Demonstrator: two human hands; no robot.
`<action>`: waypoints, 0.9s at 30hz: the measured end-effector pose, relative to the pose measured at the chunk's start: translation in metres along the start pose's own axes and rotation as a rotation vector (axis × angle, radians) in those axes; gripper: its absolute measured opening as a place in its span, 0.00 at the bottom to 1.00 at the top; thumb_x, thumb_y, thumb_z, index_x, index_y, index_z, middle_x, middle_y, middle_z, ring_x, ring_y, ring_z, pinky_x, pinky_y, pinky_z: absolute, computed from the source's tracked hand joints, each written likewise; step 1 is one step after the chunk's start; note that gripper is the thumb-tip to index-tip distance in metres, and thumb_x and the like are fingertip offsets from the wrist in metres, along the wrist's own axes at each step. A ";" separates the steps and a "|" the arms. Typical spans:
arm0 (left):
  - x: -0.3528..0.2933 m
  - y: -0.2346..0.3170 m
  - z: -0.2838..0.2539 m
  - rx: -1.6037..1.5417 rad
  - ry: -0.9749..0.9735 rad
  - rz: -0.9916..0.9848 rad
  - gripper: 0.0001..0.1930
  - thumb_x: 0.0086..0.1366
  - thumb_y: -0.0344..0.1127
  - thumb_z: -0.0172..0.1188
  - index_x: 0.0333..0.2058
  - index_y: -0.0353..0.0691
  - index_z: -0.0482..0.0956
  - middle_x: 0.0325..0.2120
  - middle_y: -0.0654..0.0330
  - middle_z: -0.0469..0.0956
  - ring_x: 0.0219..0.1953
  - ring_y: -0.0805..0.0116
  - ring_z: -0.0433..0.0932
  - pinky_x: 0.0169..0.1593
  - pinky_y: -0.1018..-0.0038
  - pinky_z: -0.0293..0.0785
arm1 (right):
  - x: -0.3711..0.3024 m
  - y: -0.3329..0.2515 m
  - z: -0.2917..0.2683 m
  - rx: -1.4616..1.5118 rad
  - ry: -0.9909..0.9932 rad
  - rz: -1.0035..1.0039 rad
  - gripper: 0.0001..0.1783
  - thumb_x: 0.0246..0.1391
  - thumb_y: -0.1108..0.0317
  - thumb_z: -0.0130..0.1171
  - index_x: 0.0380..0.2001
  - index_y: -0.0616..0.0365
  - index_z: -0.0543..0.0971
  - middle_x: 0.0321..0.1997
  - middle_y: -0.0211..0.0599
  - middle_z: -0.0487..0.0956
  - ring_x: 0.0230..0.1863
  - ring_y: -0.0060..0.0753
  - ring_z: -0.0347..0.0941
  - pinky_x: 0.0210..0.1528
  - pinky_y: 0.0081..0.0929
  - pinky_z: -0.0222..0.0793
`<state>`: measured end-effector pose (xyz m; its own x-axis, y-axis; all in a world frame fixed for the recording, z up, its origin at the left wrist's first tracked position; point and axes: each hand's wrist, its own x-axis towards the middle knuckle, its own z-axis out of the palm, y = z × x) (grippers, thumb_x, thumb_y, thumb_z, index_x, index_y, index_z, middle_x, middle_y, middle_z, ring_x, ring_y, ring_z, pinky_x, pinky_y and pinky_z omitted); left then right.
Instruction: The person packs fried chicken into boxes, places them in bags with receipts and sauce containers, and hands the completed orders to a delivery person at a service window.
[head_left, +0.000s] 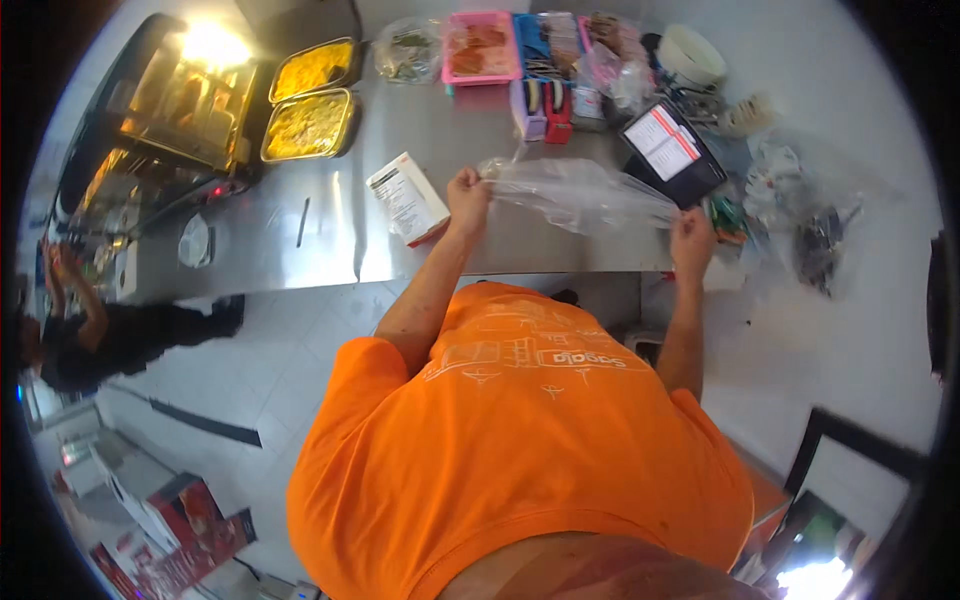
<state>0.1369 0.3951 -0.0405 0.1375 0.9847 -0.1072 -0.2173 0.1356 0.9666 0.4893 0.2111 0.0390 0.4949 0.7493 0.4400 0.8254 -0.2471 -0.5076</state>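
Observation:
A clear plastic bag is stretched sideways above the steel counter. My left hand pinches its left end, fingers closed. At the right end, my right hand grips the opposite corner with fingers curled in. Beside my left hand lies a white box with dark print and a red edge. Behind my right hand, a dark tablet or folder with a white and red sheet stands tilted. A green packet sits close to that hand.
Two foil trays of yellow food stand at the back left, near a lit glass display case. A pink tray, tape dispensers and a white tub line the back. Another person stands at far left.

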 end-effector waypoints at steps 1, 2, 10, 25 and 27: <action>0.004 0.003 0.004 -0.115 0.160 -0.008 0.26 0.55 0.23 0.69 0.20 0.49 0.55 0.19 0.72 0.59 0.23 0.80 0.62 0.25 0.77 0.66 | -0.005 -0.008 -0.002 -0.017 0.012 0.007 0.14 0.57 0.67 0.64 0.25 0.59 0.70 0.23 0.45 0.77 0.29 0.51 0.77 0.34 0.44 0.69; 0.006 0.018 0.014 -0.123 0.127 -0.011 0.26 0.55 0.23 0.69 0.20 0.49 0.55 0.19 0.72 0.59 0.23 0.80 0.62 0.25 0.77 0.66 | -0.010 -0.022 -0.003 0.081 -0.174 0.135 0.20 0.51 0.61 0.70 0.41 0.53 0.71 0.39 0.46 0.78 0.42 0.50 0.77 0.44 0.45 0.70; -0.068 0.099 0.111 0.582 -0.560 0.691 0.11 0.65 0.36 0.65 0.29 0.38 0.75 0.21 0.54 0.77 0.22 0.54 0.76 0.29 0.62 0.73 | -0.045 -0.136 0.002 0.254 -0.197 -0.200 0.67 0.28 0.48 0.84 0.71 0.57 0.59 0.71 0.51 0.64 0.73 0.56 0.56 0.71 0.50 0.52; -0.008 -0.017 0.067 1.161 -0.518 0.561 0.21 0.58 0.28 0.60 0.52 0.42 0.72 0.46 0.45 0.74 0.42 0.41 0.82 0.39 0.54 0.82 | -0.062 0.025 0.004 -0.196 -0.133 0.150 0.07 0.56 0.74 0.56 0.37 0.61 0.80 0.36 0.51 0.80 0.38 0.58 0.76 0.41 0.45 0.71; 0.009 0.026 0.097 0.941 -0.207 0.691 0.20 0.60 0.28 0.58 0.52 0.39 0.71 0.43 0.47 0.75 0.41 0.42 0.81 0.40 0.52 0.80 | -0.036 0.011 -0.026 -0.196 0.031 0.135 0.08 0.57 0.71 0.56 0.37 0.62 0.80 0.37 0.50 0.82 0.37 0.56 0.79 0.42 0.43 0.74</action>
<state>0.2261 0.3966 0.0066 0.4426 0.7694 0.4606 0.4774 -0.6370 0.6052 0.4879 0.1654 0.0365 0.6100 0.6829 0.4018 0.7865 -0.4604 -0.4116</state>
